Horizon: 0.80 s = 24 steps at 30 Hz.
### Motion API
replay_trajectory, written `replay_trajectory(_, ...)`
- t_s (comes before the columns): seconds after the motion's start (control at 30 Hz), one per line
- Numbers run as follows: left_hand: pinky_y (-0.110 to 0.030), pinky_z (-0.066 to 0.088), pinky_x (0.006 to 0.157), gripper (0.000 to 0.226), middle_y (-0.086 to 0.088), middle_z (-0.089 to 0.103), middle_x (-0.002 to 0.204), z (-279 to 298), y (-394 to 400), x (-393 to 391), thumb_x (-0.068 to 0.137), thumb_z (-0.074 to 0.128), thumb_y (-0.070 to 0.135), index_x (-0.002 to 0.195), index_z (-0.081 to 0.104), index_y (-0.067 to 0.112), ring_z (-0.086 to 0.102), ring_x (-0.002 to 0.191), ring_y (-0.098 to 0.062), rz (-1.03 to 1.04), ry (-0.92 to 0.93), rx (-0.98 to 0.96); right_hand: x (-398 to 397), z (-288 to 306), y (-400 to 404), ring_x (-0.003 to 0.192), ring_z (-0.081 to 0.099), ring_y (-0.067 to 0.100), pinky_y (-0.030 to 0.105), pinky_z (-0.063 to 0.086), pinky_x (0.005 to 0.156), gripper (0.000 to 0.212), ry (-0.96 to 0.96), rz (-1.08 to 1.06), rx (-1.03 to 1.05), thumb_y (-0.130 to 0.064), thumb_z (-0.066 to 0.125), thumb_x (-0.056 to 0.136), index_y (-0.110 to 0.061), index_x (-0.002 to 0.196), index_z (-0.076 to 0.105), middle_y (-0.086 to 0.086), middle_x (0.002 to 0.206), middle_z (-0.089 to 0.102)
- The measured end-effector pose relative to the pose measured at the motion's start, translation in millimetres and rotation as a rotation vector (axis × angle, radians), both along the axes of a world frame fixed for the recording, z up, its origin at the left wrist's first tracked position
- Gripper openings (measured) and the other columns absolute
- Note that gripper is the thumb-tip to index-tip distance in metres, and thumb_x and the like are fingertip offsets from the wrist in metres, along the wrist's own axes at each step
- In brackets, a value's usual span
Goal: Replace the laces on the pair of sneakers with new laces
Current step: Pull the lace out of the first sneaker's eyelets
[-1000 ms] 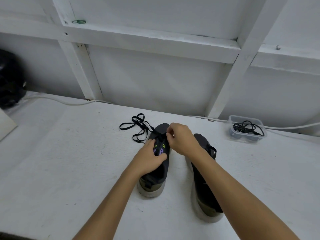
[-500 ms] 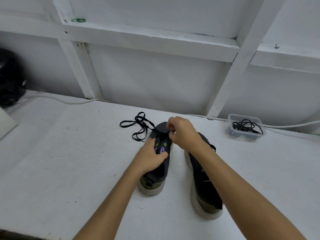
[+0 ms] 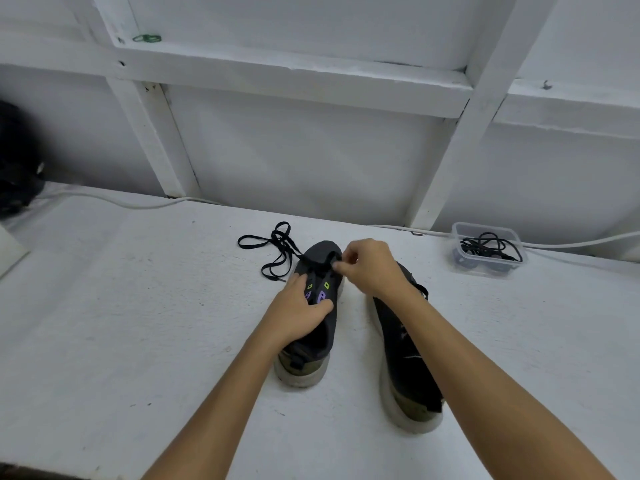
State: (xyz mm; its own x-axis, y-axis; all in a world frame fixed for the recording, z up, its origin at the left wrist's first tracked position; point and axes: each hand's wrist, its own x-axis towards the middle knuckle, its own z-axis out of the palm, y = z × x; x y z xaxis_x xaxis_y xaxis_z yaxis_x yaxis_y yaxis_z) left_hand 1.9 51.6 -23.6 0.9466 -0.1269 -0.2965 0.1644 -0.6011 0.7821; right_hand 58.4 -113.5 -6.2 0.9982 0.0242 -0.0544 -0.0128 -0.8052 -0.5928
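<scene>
Right hand (image 3: 372,268) pinches the lace (image 3: 277,251) above the left sneaker's (image 3: 320,327) toe.

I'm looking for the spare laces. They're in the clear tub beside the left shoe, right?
Not quite. The head view shows the clear tub with the spare laces at the wall, beyond the right shoe, not beside the left shoe.

A white-painted table (image 3: 104,323) runs to a white panel wall (image 3: 311,161) braced with white beams (image 3: 277,74) — one horizontal, two slanting. A pale cable (image 3: 121,201) lies along the far edge — light even, soft.
</scene>
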Motion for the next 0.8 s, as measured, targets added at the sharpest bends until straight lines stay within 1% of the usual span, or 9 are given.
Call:
replay_trajectory(0.1,-0.024,0.039,0.076,0.038,0.008,0.055,0.118,0.5,-1.1,-1.3,0.089,0.06,0.035,0.125,0.05,0.027,0.055,0.103,-0.011,0.006,0.005,-0.011,2.4,3.4,-5.5,0.075,0.066,0.021,0.036,0.057,0.07,0.01,-0.148,-0.184,0.168,-0.018,0.068,0.089,-0.011,0.083,0.067,-0.002,0.079,0.068)
replay_trajectory(0.17,-0.025,0.04,0.077,0.036,0.006,0.055,0.116,0.5,-1.7,-1.5,0.088,0.061,0.035,0.122,0.051,0.027,0.056,0.101,-0.011,0.014,0.003,-0.008,-3.8,4.8,-0.9,0.067,0.072,0.024,0.043,0.062,0.066,0.023,0.008,-0.233,0.256,-0.028,0.067,0.092,-0.008,0.081,0.067,0.005,0.075,0.071)
replay_trajectory(0.27,-0.023,0.04,0.069,0.027,0.005,0.055,0.11,-0.3,-3.0,-1.3,0.088,0.061,0.034,0.112,0.051,0.028,0.056,0.093,-0.006,0.009,-0.012,0.003,-15.0,3.3,9.3,0.069,0.074,0.023,0.035,0.063,0.06,0.039,0.315,-0.17,0.248,-0.042,0.072,0.09,-0.004,0.083,0.069,0.008,0.077,0.073)
replay_trajectory(0.37,-0.021,0.037,0.064,0.02,0.003,0.056,0.107,-1.5,-2.9,-0.3,0.088,0.062,0.034,0.103,0.052,0.026,0.054,0.088,-0.002,0.006,-0.035,0.012,-14.8,-3.2,18.3,0.068,0.072,0.025,0.04,0.064,0.069,0.023,0.206,-0.119,0.186,-0.029,0.074,0.091,-0.006,0.085,0.071,0.006,0.077,0.071)
replay_trajectory(0.47,-0.019,0.037,0.066,0.027,0.005,0.056,0.109,-2.3,-1.2,-0.2,0.088,0.062,0.035,0.112,0.053,0.025,0.054,0.091,0.0,0.01,-0.024,-0.003,-4.6,-4.4,14.9,0.065,0.067,0.025,0.04,0.061,0.071,0.019,0.106,-0.1,0.105,-0.022,0.067,0.094,-0.006,0.085,0.068,0.01,0.081,0.072)
replay_trajectory(0.6,-0.018,0.038,0.069,0.032,0.006,0.056,0.114,-2.8,-0.7,-1.5,0.087,0.061,0.036,0.116,0.053,0.025,0.055,0.096,-0.003,0.01,-0.009,-0.023,6.8,2.5,-4.4,0.072,0.07,0.028,0.048,0.061,0.071,0.017,-0.164,-0.389,0.325,-0.024,0.058,0.098,-0.01,0.089,0.06,0.007,0.082,0.068)
replay_trajectory(0.67,-0.018,0.038,0.068,0.031,0.006,0.056,0.115,-2.7,-1.0,-1.8,0.087,0.06,0.036,0.114,0.053,0.024,0.054,0.094,-0.002,0.012,-0.013,-0.014,1.4,8.0,-4.4,0.069,0.073,0.022,0.044,0.064,0.064,0.025,-0.01,-0.407,0.416,-0.031,0.06,0.098,-0.007,0.094,0.064,0.007,0.084,0.07)
replay_trajectory(0.73,-0.022,0.039,0.069,0.031,0.007,0.054,0.116,-3.0,-1.3,-1.3,0.087,0.059,0.038,0.115,0.052,0.026,0.054,0.097,-0.007,0.006,-0.016,0.006,-9.0,10.6,3.0,0.073,0.075,0.02,0.035,0.063,0.059,0.036,0.237,-0.3,0.363,-0.041,0.068,0.093,-0.005,0.091,0.067,0.008,0.085,0.072)
replay_trajectory(0.8,-0.023,0.039,0.068,0.027,0.005,0.055,0.113,-3.1,-1.6,-0.8,0.087,0.059,0.038,0.11,0.052,0.026,0.055,0.097,-0.008,0.005,-0.018,0.011,-15.7,6.1,10.0,0.075,0.075,0.022,0.035,0.063,0.06,0.037,0.341,-0.204,0.338,-0.039,0.075,0.088,-0.002,0.089,0.07,0.009,0.081,0.073)
